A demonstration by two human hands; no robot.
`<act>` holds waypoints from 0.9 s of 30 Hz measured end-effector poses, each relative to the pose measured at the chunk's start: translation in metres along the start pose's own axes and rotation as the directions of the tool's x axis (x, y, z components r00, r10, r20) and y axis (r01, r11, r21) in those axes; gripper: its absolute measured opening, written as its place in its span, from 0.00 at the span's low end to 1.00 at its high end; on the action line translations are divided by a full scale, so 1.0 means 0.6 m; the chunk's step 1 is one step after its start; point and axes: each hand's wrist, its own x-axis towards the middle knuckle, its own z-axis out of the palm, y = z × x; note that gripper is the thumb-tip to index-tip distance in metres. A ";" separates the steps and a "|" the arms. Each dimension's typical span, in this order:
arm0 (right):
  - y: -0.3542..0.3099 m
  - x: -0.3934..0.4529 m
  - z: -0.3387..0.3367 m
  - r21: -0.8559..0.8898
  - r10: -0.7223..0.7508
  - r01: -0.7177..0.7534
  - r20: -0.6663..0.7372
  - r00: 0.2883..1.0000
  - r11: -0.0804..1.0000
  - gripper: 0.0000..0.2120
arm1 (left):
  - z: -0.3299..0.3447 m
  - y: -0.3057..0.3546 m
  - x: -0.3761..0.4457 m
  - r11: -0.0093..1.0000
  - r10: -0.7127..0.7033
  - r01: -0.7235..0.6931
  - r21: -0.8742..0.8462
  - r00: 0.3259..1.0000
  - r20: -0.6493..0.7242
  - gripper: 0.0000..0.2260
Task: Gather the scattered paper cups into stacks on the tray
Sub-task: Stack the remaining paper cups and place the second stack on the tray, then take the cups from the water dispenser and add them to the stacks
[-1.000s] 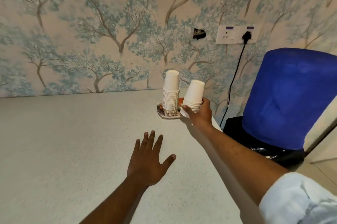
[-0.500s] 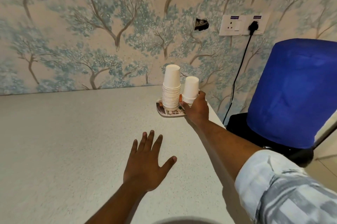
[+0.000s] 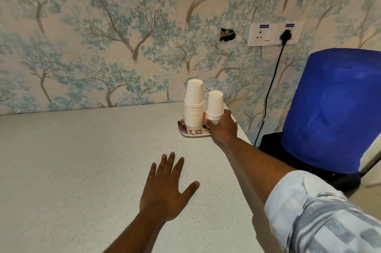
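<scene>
The right hand (image 3: 222, 127) was wrapped around the base of the short stack (image 3: 214, 106) of upturned paper cups, fingers closed on its lower rims, with the stack upright over the right part of the tray (image 3: 185, 132). Whether its bottom rim touched the tray could not be seen, since the hand covered it. Just left of that grip, nearly touching the held cups, stood the tall stack (image 3: 194, 106), planted on the tray and rising a little higher than the one in hand. The tray sat close to the counter's (image 3: 82, 160) far right corner: the wall (image 3: 103, 36) ran just behind it, and the counter's right edge fell away directly beyond the gripping hand, with a blue jug (image 3: 334, 108) and a black cord (image 3: 268, 96) down past that edge. Left of the grip and toward the person, the speckled counter lay wide and bare. There the left hand (image 3: 167, 188) rested palm down, fingers spread and holding nothing, well apart from the tray and nearer the person than the right hand.
</scene>
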 end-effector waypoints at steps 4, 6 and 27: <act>-0.003 -0.018 -0.018 0.032 -0.044 0.043 0.015 0.999 0.999 0.43 | 0.001 -0.001 0.000 1.000 -0.006 0.006 0.009 1.000 -0.002 0.42; -0.003 -0.032 -0.029 0.031 -0.045 0.045 0.009 0.999 0.999 0.44 | -0.001 0.001 0.000 1.000 -0.006 0.006 0.011 1.000 -0.002 0.43; 0.087 -0.255 -0.206 0.085 -0.172 0.153 0.284 0.943 0.984 0.25 | -0.042 0.101 -0.015 0.999 -0.024 0.021 0.031 0.995 0.100 0.41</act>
